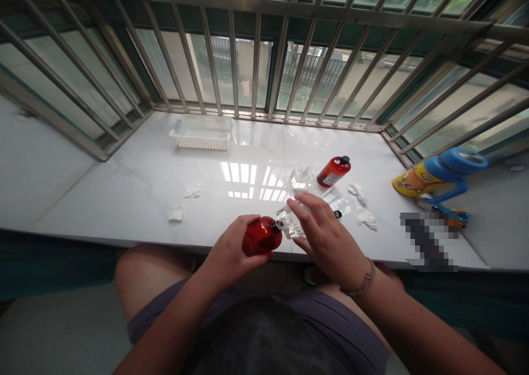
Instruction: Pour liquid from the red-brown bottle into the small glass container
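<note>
Head view: left fingers point(243, 224) clutch the tilted red bottle point(258, 238), right fingers point(301, 211) grip a clear square bottle point(293, 227), just beside its black neck point(275, 228)!

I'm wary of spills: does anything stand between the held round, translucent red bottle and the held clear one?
Nothing visible does: the translucent red bottle in the left hand has its black neck right at the clear bottle in the right hand.

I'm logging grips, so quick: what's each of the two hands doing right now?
Left hand: closed around a red bottle.
Right hand: holding a clear container.
</note>
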Demonstrator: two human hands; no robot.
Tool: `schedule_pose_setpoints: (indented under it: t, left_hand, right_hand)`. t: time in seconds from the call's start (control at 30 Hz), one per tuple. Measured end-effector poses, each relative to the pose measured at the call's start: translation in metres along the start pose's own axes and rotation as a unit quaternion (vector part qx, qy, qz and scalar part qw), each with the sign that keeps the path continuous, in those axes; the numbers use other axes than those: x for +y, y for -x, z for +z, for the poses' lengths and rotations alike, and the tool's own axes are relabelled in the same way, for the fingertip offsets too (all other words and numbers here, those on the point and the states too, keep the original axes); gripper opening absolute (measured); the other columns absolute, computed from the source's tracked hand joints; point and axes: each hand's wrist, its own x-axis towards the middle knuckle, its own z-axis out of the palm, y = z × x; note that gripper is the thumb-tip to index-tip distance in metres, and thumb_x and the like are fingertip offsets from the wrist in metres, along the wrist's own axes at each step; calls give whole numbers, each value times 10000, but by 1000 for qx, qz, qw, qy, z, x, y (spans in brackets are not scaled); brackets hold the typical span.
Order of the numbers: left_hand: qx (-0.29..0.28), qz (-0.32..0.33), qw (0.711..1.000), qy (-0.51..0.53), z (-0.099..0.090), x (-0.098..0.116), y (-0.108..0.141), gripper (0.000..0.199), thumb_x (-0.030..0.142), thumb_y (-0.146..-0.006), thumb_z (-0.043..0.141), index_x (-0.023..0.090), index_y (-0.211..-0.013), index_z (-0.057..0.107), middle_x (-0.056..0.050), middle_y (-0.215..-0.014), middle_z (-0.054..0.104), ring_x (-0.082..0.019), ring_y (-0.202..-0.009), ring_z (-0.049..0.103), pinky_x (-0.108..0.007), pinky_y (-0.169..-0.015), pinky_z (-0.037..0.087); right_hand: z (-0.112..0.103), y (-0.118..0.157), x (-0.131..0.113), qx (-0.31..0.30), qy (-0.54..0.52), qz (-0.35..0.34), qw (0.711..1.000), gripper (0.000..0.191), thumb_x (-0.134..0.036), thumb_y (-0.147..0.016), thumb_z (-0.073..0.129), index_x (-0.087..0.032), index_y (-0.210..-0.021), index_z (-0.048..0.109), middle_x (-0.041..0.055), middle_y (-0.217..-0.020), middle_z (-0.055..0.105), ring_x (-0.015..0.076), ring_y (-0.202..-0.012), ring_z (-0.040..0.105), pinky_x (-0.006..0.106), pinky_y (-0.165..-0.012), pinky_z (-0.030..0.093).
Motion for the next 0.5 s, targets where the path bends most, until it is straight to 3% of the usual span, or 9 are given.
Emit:
schedule_pose_setpoints:
  t: [0.5]
  left_hand:
    - [3,2,1000,5,0,-1,1,776,303,-777,937,300,-1425,512,-70,-1400,671,-296,-1266,689,-474,-1083,580]
  right_hand:
    - [-1,-1,-1,-5,3,0,1000,865,-6,-892,672,-224,-1651,319,211,-1512,514,426,-1452,492,661,-1162,539]
